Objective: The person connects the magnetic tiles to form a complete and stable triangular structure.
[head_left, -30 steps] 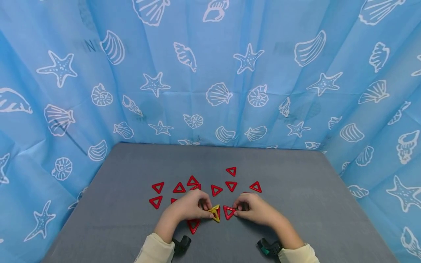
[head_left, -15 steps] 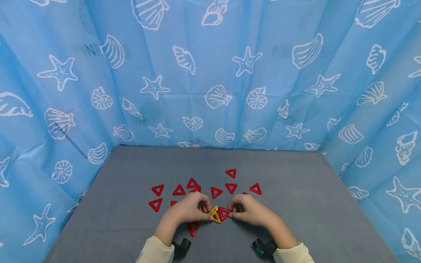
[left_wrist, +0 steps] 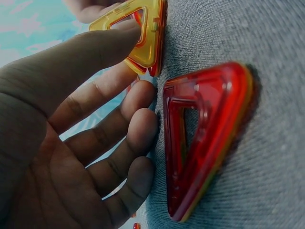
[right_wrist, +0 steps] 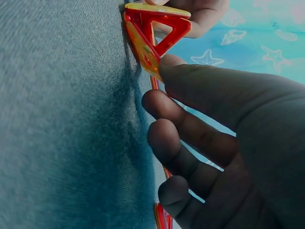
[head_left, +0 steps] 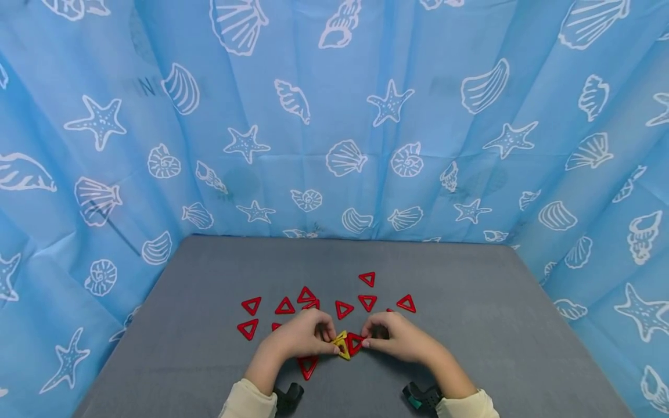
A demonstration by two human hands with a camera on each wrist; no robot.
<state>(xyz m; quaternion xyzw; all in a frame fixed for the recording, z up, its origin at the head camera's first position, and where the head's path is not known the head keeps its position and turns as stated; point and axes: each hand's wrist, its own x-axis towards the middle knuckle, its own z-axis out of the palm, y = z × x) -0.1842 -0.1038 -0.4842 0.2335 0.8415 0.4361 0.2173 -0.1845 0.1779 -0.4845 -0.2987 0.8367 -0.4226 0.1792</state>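
My left hand [head_left: 303, 334] pinches a yellow triangular magnetic tile [left_wrist: 153, 36] between thumb and fingers. It stands tilted just above the table, joined with other tiles in a small cluster. At the opposite side, my right hand [head_left: 394, 335] pinches a red triangular magnetic tile [right_wrist: 143, 47], its edge right up against the yellow one. Another red triangle [right_wrist: 181, 28] shows behind, between the two hands. Flat on the table below the left hand lies a loose red triangle [left_wrist: 217, 98]. The left hand's other fingers are loosely bent beside it.
Several red triangles lie scattered beyond the hands, among them one at the left [head_left: 242, 326], one at the back [head_left: 373, 278] and one at the right [head_left: 412, 305]. The grey table [head_left: 460, 278] ends at a blue shell-print curtain [head_left: 334, 116].
The right hand has moved left, bringing its red tile from a gap away to against the yellow tile. The left hand stays nearly in place, holding the yellow tile.
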